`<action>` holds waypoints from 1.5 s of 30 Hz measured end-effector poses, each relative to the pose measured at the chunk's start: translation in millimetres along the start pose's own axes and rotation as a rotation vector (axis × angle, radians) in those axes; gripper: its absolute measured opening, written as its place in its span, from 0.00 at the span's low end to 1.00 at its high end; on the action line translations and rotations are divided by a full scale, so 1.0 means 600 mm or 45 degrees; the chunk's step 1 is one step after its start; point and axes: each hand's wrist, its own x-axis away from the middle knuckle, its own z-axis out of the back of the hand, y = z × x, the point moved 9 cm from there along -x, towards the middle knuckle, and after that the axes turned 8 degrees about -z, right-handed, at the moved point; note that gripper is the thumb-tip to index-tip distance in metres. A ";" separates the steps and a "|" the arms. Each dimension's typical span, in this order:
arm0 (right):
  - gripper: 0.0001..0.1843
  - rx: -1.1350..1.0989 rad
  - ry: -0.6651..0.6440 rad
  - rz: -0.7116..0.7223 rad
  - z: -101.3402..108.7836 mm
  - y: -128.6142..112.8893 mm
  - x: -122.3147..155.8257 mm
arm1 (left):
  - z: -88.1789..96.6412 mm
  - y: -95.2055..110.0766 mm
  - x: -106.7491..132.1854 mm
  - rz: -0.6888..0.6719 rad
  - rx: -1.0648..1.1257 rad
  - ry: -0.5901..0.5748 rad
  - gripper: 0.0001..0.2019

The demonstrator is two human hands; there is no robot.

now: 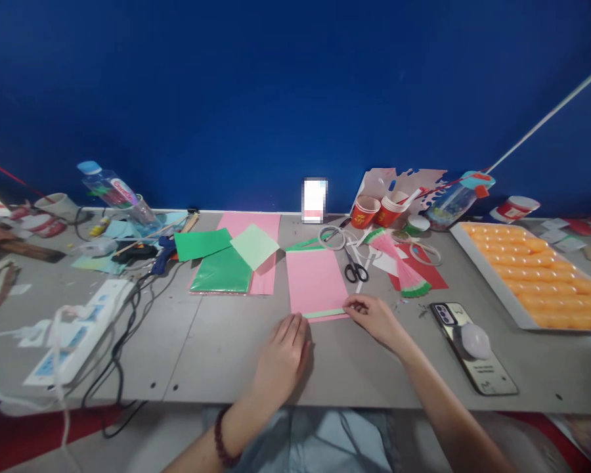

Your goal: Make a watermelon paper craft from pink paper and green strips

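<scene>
A sheet of pink paper (pixel 317 279) lies in front of me, with a narrow pale green paper strip (pixel 324 313) across its near edge. My left hand (pixel 288 348) rests flat, fingers stretched out, with the fingertips at the left end of that strip. At the strip's right end, the thumb and fingers of my right hand (pixel 377 318) are pinched together on it. A green strip (pixel 308 244) also runs along the sheet's far edge. Black-handled scissors (pixel 355 270) lie just beyond my right hand, beside a pink and green paper fan (pixel 398 263).
Green paper (pixel 204 244) and a pale green square (pixel 255 247) lie to the left. Farther left are a power strip (pixel 81 332) and cables. On the right are a phone (pixel 473 348), red paper cups (pixel 366 211) and a tray of orange balls (pixel 458 230). A blue wall (pixel 295 98) stands behind.
</scene>
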 end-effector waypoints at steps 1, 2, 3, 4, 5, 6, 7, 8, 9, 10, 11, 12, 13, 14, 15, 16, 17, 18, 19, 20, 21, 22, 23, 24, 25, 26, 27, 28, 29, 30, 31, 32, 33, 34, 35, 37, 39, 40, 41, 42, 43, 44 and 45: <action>0.13 -0.003 -0.002 -0.004 0.000 -0.001 0.000 | -0.002 0.001 0.001 0.003 -0.014 -0.001 0.17; 0.13 -0.005 -0.005 -0.007 0.000 -0.001 0.000 | -0.004 0.001 0.002 0.003 -0.028 0.000 0.17; 0.13 -0.007 -0.008 -0.010 0.000 -0.001 0.000 | -0.005 0.002 0.003 0.003 -0.043 -0.001 0.17; 0.13 -0.008 -0.010 -0.012 0.000 0.000 -0.001 | -0.006 0.003 0.003 0.002 -0.057 0.003 0.17; 0.13 -0.010 -0.012 -0.013 -0.001 0.001 -0.001 | -0.005 0.003 0.004 0.000 -0.071 0.008 0.17; 0.13 -0.012 -0.013 -0.014 -0.001 0.002 -0.002 | -0.004 0.005 0.004 -0.003 -0.085 0.015 0.17; 0.13 -0.013 -0.012 -0.014 -0.002 0.003 -0.002 | -0.003 0.006 0.004 -0.004 -0.100 0.023 0.17; 0.13 -0.015 -0.011 -0.012 -0.002 0.004 -0.003 | -0.002 0.007 0.004 -0.002 -0.111 0.029 0.17; 0.13 -0.015 -0.010 -0.011 -0.002 0.005 -0.003 | -0.002 0.008 0.004 0.001 -0.118 0.034 0.18; 0.13 -0.013 -0.008 -0.008 -0.002 0.005 -0.003 | -0.001 0.008 0.004 0.008 -0.120 0.038 0.18; 0.13 -0.010 -0.008 -0.006 -0.002 0.005 -0.003 | -0.001 0.009 0.003 0.019 -0.115 0.038 0.18; 0.14 -0.006 -0.009 -0.003 -0.001 0.005 -0.003 | -0.002 0.009 0.003 0.031 -0.106 0.037 0.18; 0.14 -0.001 -0.014 -0.001 -0.001 0.004 -0.002 | -0.003 0.008 0.002 0.045 -0.097 0.036 0.19; 0.14 0.003 -0.021 -0.001 -0.002 0.003 -0.002 | -0.005 0.008 0.002 0.060 -0.091 0.033 0.19; 0.14 0.006 -0.028 -0.003 -0.001 0.001 -0.001 | -0.007 0.008 0.001 0.074 -0.088 0.026 0.19; 0.14 0.009 -0.033 -0.006 -0.001 0.000 0.000 | -0.010 0.008 0.000 0.085 -0.088 0.015 0.19; 0.14 0.009 -0.034 -0.009 -0.001 -0.001 0.000 | -0.013 0.008 -0.001 0.095 -0.092 0.002 0.20; 0.14 0.007 -0.032 -0.011 0.000 -0.001 0.000 | -0.015 0.008 -0.001 0.104 -0.098 -0.008 0.20; 0.14 0.005 -0.028 -0.013 0.000 -0.001 0.000 | -0.017 0.009 -0.002 0.114 -0.105 -0.014 0.20; 0.15 0.001 -0.022 -0.014 0.001 -0.001 0.000 | -0.019 0.009 -0.002 0.122 -0.113 -0.018 0.20; 0.15 -0.002 -0.018 -0.014 0.001 0.000 0.000 | -0.020 0.009 -0.002 0.130 -0.121 -0.017 0.20; 0.15 -0.004 -0.018 -0.014 0.001 0.001 0.000 | -0.020 0.009 -0.002 0.136 -0.128 -0.016 0.20; 0.15 -0.003 -0.017 -0.013 0.001 0.002 -0.001 | -0.020 0.010 -0.002 0.141 -0.135 -0.014 0.20; 0.15 -0.001 -0.020 -0.013 0.000 0.003 -0.001 | -0.020 0.010 -0.002 0.144 -0.138 -0.014 0.20; 0.15 0.001 -0.022 -0.014 0.000 0.004 -0.001 | -0.020 0.011 -0.002 0.147 -0.139 -0.016 0.20; 0.15 0.003 -0.023 -0.016 0.000 0.005 -0.001 | -0.020 0.011 -0.002 0.151 -0.139 -0.019 0.20; 0.15 0.004 -0.022 -0.017 0.000 0.005 -0.001 | -0.020 0.010 -0.002 0.158 -0.138 -0.022 0.20; 0.15 0.006 -0.022 -0.016 0.000 0.005 -0.001 | -0.020 0.010 -0.002 0.166 -0.135 -0.027 0.21; 0.15 0.007 -0.020 -0.015 0.001 0.005 -0.001 | -0.020 0.010 -0.002 0.172 -0.130 -0.032 0.21; 0.15 0.009 -0.020 -0.010 0.001 0.003 0.000 | -0.019 0.010 -0.003 0.177 -0.124 -0.036 0.21; 0.14 0.012 -0.019 -0.003 0.001 0.002 0.000 | -0.018 0.010 -0.003 0.178 -0.117 -0.039 0.22; 0.14 0.015 -0.018 0.002 0.002 0.000 0.001 | -0.017 0.010 -0.003 0.177 -0.108 -0.041 0.21; 0.14 0.018 -0.020 0.005 0.002 -0.001 0.001 | -0.016 0.011 -0.004 0.175 -0.099 -0.041 0.21; 0.14 0.022 -0.019 0.006 0.002 -0.002 0.002 | -0.014 0.011 -0.004 0.172 -0.090 -0.041 0.21; 0.14 0.026 -0.016 0.006 0.002 -0.003 0.002 | -0.013 0.011 -0.004 0.170 -0.083 -0.041 0.21; 0.14 0.036 -0.009 0.007 0.003 -0.005 0.003 | -0.011 0.012 -0.005 0.166 -0.077 -0.041 0.22; 0.14 0.046 0.002 0.014 0.004 -0.008 0.003 | -0.011 0.012 -0.005 0.162 -0.081 -0.044 0.22; 0.14 0.052 0.005 0.019 0.004 -0.009 0.003 | -0.011 0.013 -0.006 0.161 -0.085 -0.045 0.22; 0.13 0.056 0.006 0.022 0.003 -0.009 0.003 | -0.010 0.013 -0.006 0.162 -0.089 -0.045 0.22; 0.13 0.059 0.005 0.023 0.003 -0.010 0.003 | -0.010 0.013 -0.007 0.163 -0.091 -0.045 0.22; 0.13 0.059 0.005 0.022 0.003 -0.009 0.003 | -0.011 0.013 -0.007 0.162 -0.091 -0.047 0.22; 0.13 0.057 0.003 0.019 0.002 -0.009 0.003 | -0.011 0.013 -0.007 0.163 -0.091 -0.050 0.22; 0.13 0.054 0.002 0.015 0.002 -0.007 0.002 | -0.011 0.013 -0.007 0.165 -0.091 -0.056 0.22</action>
